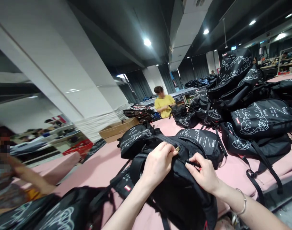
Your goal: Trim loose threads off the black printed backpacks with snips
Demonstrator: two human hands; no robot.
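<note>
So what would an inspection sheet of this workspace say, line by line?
Surface: pink-covered table, partly hidden by bags.
Job's things: black backpack between the hands; small gold-coloured piece at its top.
Clutter: more black backpacks with white line drawings, some piled, straps loose; open cardboard box.
Grippers: bare hands; left hand pinches the gold-coloured piece, right hand pinches a dark part of the backpack.
Cables: nothing seen.
Surroundings: person in yellow at the far end, another person at the left; ceiling lights on.
</note>
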